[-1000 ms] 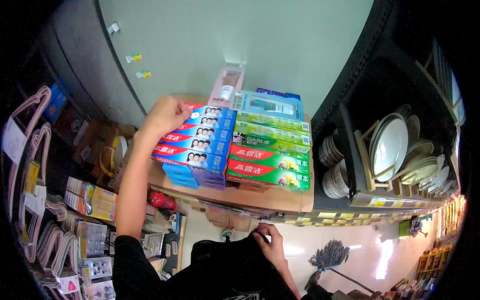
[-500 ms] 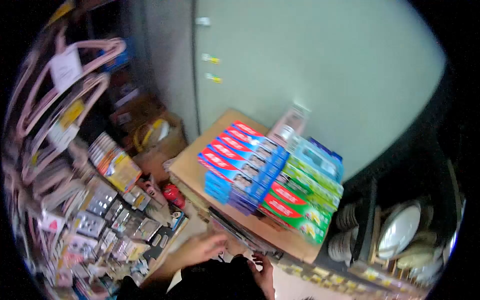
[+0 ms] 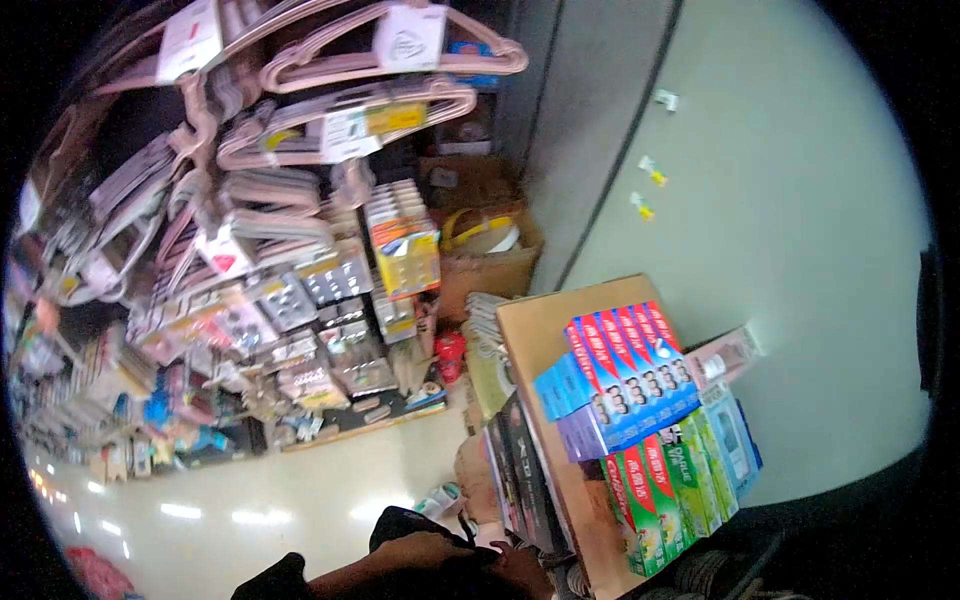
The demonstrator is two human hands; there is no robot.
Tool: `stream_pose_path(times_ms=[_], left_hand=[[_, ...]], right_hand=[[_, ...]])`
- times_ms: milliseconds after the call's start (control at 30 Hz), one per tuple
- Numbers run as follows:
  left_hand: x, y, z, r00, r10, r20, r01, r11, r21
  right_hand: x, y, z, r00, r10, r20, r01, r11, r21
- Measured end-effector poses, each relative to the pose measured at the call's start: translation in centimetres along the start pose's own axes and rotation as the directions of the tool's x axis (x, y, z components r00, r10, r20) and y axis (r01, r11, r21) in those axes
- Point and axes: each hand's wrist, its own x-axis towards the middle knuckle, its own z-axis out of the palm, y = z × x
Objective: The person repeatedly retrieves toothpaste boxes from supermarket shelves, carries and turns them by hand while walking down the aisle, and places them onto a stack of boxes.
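Note:
At the bottom of the view, my left hand (image 3: 428,550) lies low in front of my body, over a dark black item (image 3: 405,522) that may be a bag or clothing. My right hand (image 3: 518,568) is close beside it, near the side of the cardboard box that carries the toothpaste. Shadow and blur hide the fingers of both hands, so I cannot make out what they hold. Blue-and-red toothpaste boxes (image 3: 635,385) sit in a row on the cardboard top (image 3: 535,325). Green-and-red toothpaste boxes (image 3: 655,500) are beside them.
Pink clothes hangers (image 3: 390,70) hang on the left above packaged small goods (image 3: 350,350). A pale door or panel (image 3: 800,230) rises behind the toothpaste. An open carton (image 3: 490,265) stands in the corner. Dark flat boxes (image 3: 525,480) lean near my hands. Shiny floor (image 3: 260,500) lies at lower left.
My view has turned left, so the toothpaste shifts rightward and more hangers and floor show. My left hand has come down from beside the carton to the black item, close to my right hand.

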Motion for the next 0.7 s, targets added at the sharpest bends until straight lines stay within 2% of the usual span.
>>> stream_pose_path(times_ms=[67, 333, 433, 533, 567, 667, 700], left_hand=[[-1.6, 1.9, -1.2, 0.999, -0.039, -0.011, 0.038, 0.996, -0.086], [-5.5, 3.0, 8.0, 0.923, -0.236, -0.304, 0.159, 0.953, -0.258], [-7.2, 3.3, 11.1, 0.878, -0.314, -0.362, 0.217, 0.934, -0.284], [-8.1, 2.7, 12.2, 0.885, -0.351, -0.305, 0.244, 0.909, -0.338], [-8.9, 4.1, 10.7, 0.858, -0.242, -0.454, 0.083, 0.936, -0.343], [-10.4, 3.6, 9.2, 0.819, -0.314, -0.480, 0.120, 0.912, -0.391], [-11.4, 3.4, 9.1, 0.807, -0.347, -0.478, 0.140, 0.899, -0.416]], right_hand=[[0.9, 0.6, 0.7, 0.994, -0.094, 0.053, 0.094, 0.996, 0.001], [4.1, 3.4, 5.9, 0.881, -0.445, 0.159, 0.414, 0.889, 0.193], [5.3, 3.2, 7.2, 0.825, -0.527, 0.203, 0.480, 0.844, 0.239], [6.4, 2.7, 8.4, 0.766, -0.598, 0.235, 0.539, 0.797, 0.271], [6.9, 2.8, 8.9, 0.748, -0.620, 0.236, 0.558, 0.780, 0.283], [8.4, 1.6, 10.6, 0.706, -0.667, 0.237, 0.596, 0.741, 0.309], [8.7, 1.2, 11.1, 0.748, -0.612, 0.257, 0.559, 0.790, 0.253]])
